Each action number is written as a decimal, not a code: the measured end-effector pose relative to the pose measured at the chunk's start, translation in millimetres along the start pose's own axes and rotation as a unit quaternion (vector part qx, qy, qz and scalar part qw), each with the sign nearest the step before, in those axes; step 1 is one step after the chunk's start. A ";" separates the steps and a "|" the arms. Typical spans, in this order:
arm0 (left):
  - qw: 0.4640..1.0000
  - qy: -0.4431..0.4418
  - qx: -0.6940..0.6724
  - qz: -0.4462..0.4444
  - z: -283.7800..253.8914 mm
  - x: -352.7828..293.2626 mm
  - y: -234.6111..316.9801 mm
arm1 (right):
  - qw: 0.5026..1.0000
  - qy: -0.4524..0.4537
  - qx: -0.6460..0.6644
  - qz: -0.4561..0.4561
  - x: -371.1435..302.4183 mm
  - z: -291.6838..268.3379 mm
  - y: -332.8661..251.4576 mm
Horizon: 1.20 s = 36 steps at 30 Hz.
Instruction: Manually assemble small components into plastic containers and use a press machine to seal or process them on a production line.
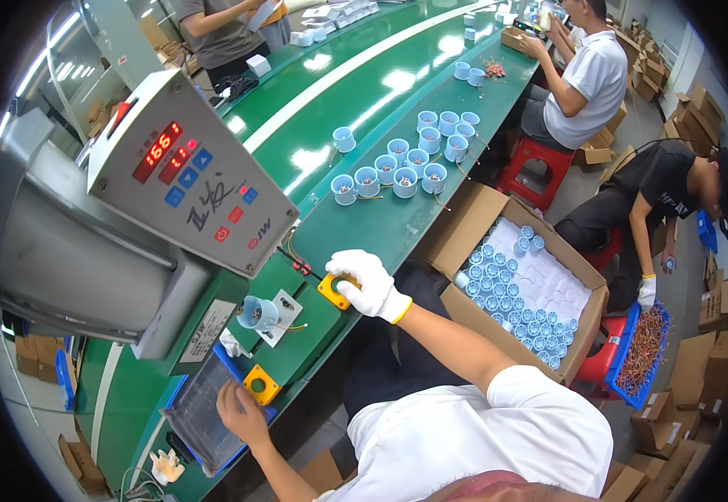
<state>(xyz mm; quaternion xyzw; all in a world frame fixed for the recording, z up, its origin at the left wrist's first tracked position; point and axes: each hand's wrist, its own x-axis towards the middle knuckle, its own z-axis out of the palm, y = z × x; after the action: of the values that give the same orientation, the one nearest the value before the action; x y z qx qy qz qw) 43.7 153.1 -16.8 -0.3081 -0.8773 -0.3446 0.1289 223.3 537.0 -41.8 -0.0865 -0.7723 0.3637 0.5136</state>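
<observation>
At centre of frame: right hand (pixel 362 284) in a white glove, fingers loosely curled, thumb over the green button of the upper button box (pixel 328 293), yellow. Holding nothing visible; palm side hidden, so cannot fully tell.

Lower left of centre: bare left hand (pixel 243 416), fingers parted and slightly bent, grasping nothing seen. Just beside the lower button box (pixel 261 386), also yellow, and over the edge of a blue tray (pixel 195 407). Cannot tell whether touching the box.

Between the two boxes and farther left: light-blue cup (pixel 258 315), tilted, at a pale metal bracket (pixel 287 319) by the press. Above, left of frame: grey control panel (pixel 213 217), red digits lit.

Upper centre: group of light-blue cups (pixel 405 181) on the green desk (pixel 360 230), thin wires trailing from some. Right of centre: cardboard box (pixel 469 222), flaps spread, with many more cups (pixel 498 284) inside. At right: blue bin (pixel 637 403) of reddish wired parts, near a co-worker in black (pixel 674 192), bending. Upper right: seated co-worker in white (pixel 590 71).
</observation>
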 end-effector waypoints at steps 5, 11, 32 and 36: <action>0.989 -0.058 0.119 -0.060 0.7 -17.2 -35.7 | 0.998 0.004 0.027 0.048 -4.5 2.4 9.1; 0.989 -0.112 0.093 -0.027 2.4 -7.6 -24.2 | 0.999 -0.009 0.024 0.043 -4.1 2.2 10.4; 0.982 -0.178 -0.003 -0.055 -9.2 -5.0 -16.7 | 0.996 -0.007 -0.092 -0.005 38.7 26.6 -98.8; 0.986 -0.162 -0.004 -0.046 -4.2 -2.2 -14.0 | 0.991 -0.080 0.035 0.099 38.4 72.8 -131.2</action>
<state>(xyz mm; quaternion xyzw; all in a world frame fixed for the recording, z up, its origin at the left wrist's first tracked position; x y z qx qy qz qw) 36.7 141.2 -22.1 -0.3202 -0.8983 -0.2991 -0.0322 174.9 427.6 56.5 -0.1152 -0.7856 0.4453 0.4139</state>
